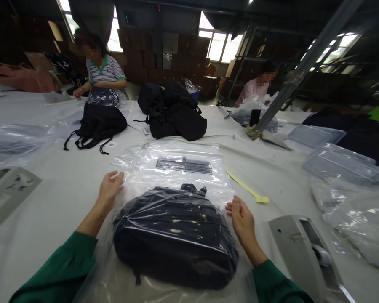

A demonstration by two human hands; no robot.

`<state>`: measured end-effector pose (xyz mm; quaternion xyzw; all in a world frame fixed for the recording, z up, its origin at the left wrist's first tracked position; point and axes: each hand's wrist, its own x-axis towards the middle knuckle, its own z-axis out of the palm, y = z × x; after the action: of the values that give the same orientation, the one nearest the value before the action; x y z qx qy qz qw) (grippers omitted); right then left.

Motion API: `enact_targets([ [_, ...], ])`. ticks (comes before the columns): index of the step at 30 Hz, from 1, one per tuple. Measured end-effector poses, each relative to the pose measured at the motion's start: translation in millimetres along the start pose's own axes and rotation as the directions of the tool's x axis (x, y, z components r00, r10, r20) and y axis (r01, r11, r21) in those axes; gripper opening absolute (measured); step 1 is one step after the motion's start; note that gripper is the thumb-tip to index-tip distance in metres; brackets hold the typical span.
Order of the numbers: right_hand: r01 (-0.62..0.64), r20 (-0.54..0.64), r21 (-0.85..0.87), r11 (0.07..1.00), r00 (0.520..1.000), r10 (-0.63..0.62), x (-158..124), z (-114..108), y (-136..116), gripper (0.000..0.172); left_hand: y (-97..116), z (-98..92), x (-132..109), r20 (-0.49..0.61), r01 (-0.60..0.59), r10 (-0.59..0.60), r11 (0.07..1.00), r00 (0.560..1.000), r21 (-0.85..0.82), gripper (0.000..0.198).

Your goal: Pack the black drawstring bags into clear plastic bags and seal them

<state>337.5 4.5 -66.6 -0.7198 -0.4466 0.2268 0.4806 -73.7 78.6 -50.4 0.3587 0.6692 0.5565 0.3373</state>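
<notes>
A black backpack (173,233) lies inside a clear plastic bag (177,162) on the white table in front of me. My left hand (110,188) pinches the bag's left edge beside the backpack's top, fingers closed on the plastic. On the opposite edge, my right hand (241,216) grips the plastic in the same way. The bag's open end with a printed label (183,166) stretches away from me. Both my sleeves are green.
A grey tape dispenser (306,252) stands at my right, another (6,193) at my left. A yellow strip (246,188) lies right of the bag. Black backpacks (173,111) (97,124) sit farther back. Bagged items pile at right (350,168). Two people work across the table.
</notes>
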Motion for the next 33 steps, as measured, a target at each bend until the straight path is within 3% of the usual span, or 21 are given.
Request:
enact_targets([
  [2, 0.122, -0.078, 0.034, 0.992, 0.990, -0.119, -34.0, -32.3, -22.6, 0.054, 23.3, -36.8, -40.5, -0.037, -0.192, 0.192, 0.981, 0.981, -0.003, 0.045],
  [3, 0.246, -0.070, 0.053, 0.968, 0.968, -0.242, -55.6, -48.4, -37.1, 0.046, 34.9, -55.1, -64.0, 0.036, -0.376, 0.376, 0.927, 0.926, 0.003, 0.040],
  [4, 0.385, -0.030, 0.070, 0.920, 0.923, -0.384, -77.7, -62.0, -52.5, 0.037, 45.5, -70.7, -87.4, 0.230, -0.478, 0.464, 0.878, 0.856, 0.007, 0.031],
  [5, 0.529, 0.096, 0.082, 0.844, 0.839, -0.535, -98.0, -71.7, -67.1, 0.033, 53.9, -81.9, -108.9, 0.487, -0.532, 0.463, 0.847, 0.741, 0.005, 0.024],
  [6, 0.633, 0.256, 0.137, 0.762, 0.720, -0.644, -115.3, -76.4, -79.3, 0.032, 58.6, -88.1, -127.0, 0.727, -0.565, 0.384, 0.825, 0.569, 0.006, 0.024],
  [7, 0.685, 0.427, 0.211, 0.697, 0.577, -0.696, -128.6, -76.0, -87.1, 0.033, 58.6, -89.6, -141.1, 0.877, -0.579, 0.264, 0.815, 0.403, 0.021, 0.030],
  [8, 0.696, 0.578, 0.271, 0.665, 0.435, -0.691, -138.0, -70.9, -89.5, 0.035, 53.3, -87.5, -150.7, 0.956, -0.596, 0.149, 0.803, 0.253, 0.033, 0.037],
  [9, 0.681, 0.701, 0.302, 0.667, 0.315, -0.640, -143.8, -62.3, -86.3, 0.039, 43.2, -83.3, -156.1, 0.987, -0.618, 0.067, 0.785, 0.144, 0.037, 0.045],
  [10, 0.661, 0.783, 0.281, 0.696, 0.262, -0.565, -146.6, -51.9, -78.2, 0.042, 29.4, -78.7, -157.6, 0.997, -0.642, 0.026, 0.766, 0.078, 0.030, 0.051],
  [13, 0.604, 0.901, 0.108, 0.789, 0.275, -0.334, -144.5, -23.8, -39.4, 0.046, -17.5, -73.8, -147.9, 0.998, -0.692, -0.009, 0.721, -0.067, -0.040, 0.057],
  [15, 0.585, 0.922, 0.068, 0.808, 0.272, -0.275, -141.2, -15.7, -17.3, 0.047, -38.2, -80.2, -138.7, 0.994, -0.710, -0.023, 0.702, -0.103, -0.057, 0.058],
  [17, 0.566, 0.926, 0.071, 0.822, 0.269, -0.265, -139.4, -14.8, -6.3, 0.047, -44.6, -88.9, -132.4, 0.993, -0.700, -0.036, 0.712, -0.114, -0.055, 0.060],
  [19, 0.553, 0.929, 0.071, 0.830, 0.266, -0.257, -138.5, -16.1, -5.9, 0.049, -40.5, -93.5, -128.7, 0.995, -0.641, -0.047, 0.767, -0.084, -0.018, 0.061],
  [20, 0.554, 0.931, 0.068, 0.830, 0.263, -0.252, -138.5, -16.7, -8.5, 0.051, -36.9, -93.3, -127.6, 0.999, -0.590, -0.045, 0.807, -0.018, 0.026, 0.057],
  [23, 0.588, 0.940, 0.038, 0.808, 0.252, -0.228, -143.9, -20.1, -21.6, 0.055, -31.3, -85.8, -126.4, 0.958, -0.430, -0.032, 0.889, 0.284, 0.157, 0.044],
  [24, 0.615, 0.942, 0.022, 0.789, 0.252, -0.222, -148.9, -23.0, -26.2, 0.059, -32.3, -82.5, -126.5, 0.935, -0.401, -0.023, 0.899, 0.354, 0.174, 0.043],
  [25, 0.651, 0.943, 0.011, 0.759, 0.245, -0.224, -155.6, -26.9, -29.8, 0.068, -34.6, -79.6, -126.8, 0.920, -0.388, -0.014, 0.904, 0.391, 0.179, 0.043],
  [26, 0.695, 0.945, 0.012, 0.719, 0.227, -0.235, -163.9, -31.6, -31.9, 0.081, -37.6, -77.4, -127.1, 0.919, -0.392, -0.003, 0.904, 0.395, 0.171, 0.044],
  [28, 0.789, 0.944, 0.020, 0.614, 0.187, -0.271, -182.7, -41.5, -29.6, 0.095, -43.0, -74.9, -127.8, 0.937, -0.444, 0.029, 0.885, 0.348, 0.138, 0.043],
  [30, 0.854, 0.940, 0.004, 0.520, 0.174, -0.292, -199.7, -48.7, -18.6, 0.077, -44.7, -74.1, -129.5, 0.966, -0.556, 0.069, 0.827, 0.250, 0.085, 0.043],
  [33, 0.903, 0.905, -0.017, 0.429, 0.197, -0.378, -213.1, -51.6, 1.6, 0.029, -40.9, -71.7, -137.6, 0.995, -0.753, 0.082, 0.658, 0.064, -0.006, 0.045],
])
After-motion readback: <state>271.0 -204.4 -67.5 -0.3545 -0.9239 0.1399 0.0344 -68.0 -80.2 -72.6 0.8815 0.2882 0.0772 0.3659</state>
